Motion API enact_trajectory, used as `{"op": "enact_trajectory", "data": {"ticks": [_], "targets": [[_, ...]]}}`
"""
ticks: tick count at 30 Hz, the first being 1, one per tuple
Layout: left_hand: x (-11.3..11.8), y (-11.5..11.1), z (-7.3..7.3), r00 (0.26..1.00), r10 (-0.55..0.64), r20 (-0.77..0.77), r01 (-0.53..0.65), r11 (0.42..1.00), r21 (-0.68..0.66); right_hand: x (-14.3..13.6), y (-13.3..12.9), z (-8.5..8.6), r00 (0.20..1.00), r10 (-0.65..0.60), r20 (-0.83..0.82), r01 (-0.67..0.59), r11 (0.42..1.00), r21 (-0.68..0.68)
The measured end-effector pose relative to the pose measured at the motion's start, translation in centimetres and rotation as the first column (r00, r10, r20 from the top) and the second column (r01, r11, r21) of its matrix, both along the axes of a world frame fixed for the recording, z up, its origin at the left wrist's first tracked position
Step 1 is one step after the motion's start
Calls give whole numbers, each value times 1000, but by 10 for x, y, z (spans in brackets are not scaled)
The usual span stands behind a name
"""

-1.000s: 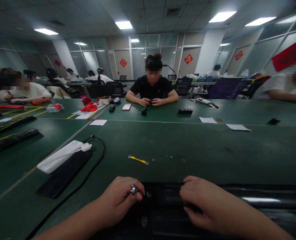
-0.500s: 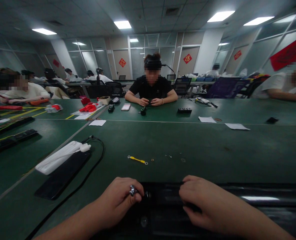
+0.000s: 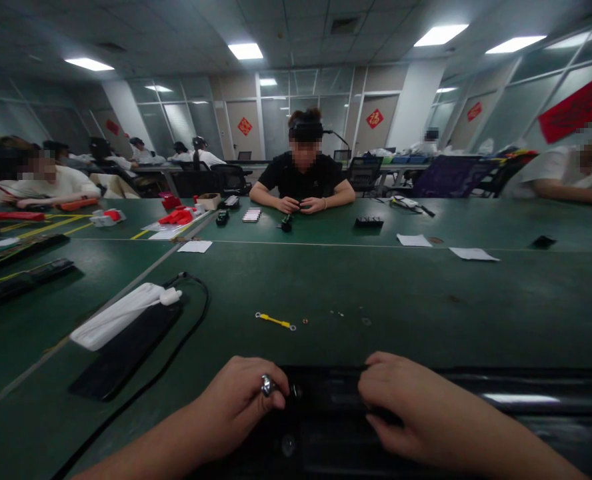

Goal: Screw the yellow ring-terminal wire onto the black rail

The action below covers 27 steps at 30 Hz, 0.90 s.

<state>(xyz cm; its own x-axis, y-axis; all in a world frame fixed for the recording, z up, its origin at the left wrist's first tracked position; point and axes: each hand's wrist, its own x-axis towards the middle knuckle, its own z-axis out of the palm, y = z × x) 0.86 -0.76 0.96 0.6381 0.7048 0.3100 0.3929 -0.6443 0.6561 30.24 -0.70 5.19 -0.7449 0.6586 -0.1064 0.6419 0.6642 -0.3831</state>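
Observation:
A long, glossy black casing (image 3: 336, 440) lies along the table's near edge, under both hands. My left hand (image 3: 236, 400) is closed in a pinch at its left part, with a small shiny metal piece (image 3: 267, 385) showing between the fingers; its exact kind is unclear. Close to those fingertips, a small glossy fitting (image 3: 295, 392) sits on the casing. Below it is a round, pale fastener (image 3: 288, 445). My right hand (image 3: 401, 403) curls over the casing farther right, fingers and thumb bent around a dark part. Its fingertips are partly hidden.
Beyond the casing lie a short yellow cable (image 3: 275, 321) with ring terminals and a small brass-coloured nut (image 3: 305, 321). To the left, a white cable-wrapped item (image 3: 119, 317) overlaps a dark flat slab (image 3: 126, 357), beside a black cord (image 3: 176, 350). A co-worker (image 3: 303, 167) sits opposite.
The shiny metal piece at my left fingers has shifted or turned very slightly. My right hand stays in place on the casing.

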Motion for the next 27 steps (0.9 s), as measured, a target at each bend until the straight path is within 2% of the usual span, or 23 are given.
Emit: {"op": "enact_trajectory", "data": {"ticks": [12, 27], "targets": [[1, 0, 3, 1000, 0, 0, 0, 1000, 4, 0, 0, 0, 1000, 3, 4, -3, 1000, -3], [1, 0, 0, 1000, 5, 18, -4, 1000, -8, 1, -1, -3, 1000, -1, 1, 1, 1000, 12]]}}
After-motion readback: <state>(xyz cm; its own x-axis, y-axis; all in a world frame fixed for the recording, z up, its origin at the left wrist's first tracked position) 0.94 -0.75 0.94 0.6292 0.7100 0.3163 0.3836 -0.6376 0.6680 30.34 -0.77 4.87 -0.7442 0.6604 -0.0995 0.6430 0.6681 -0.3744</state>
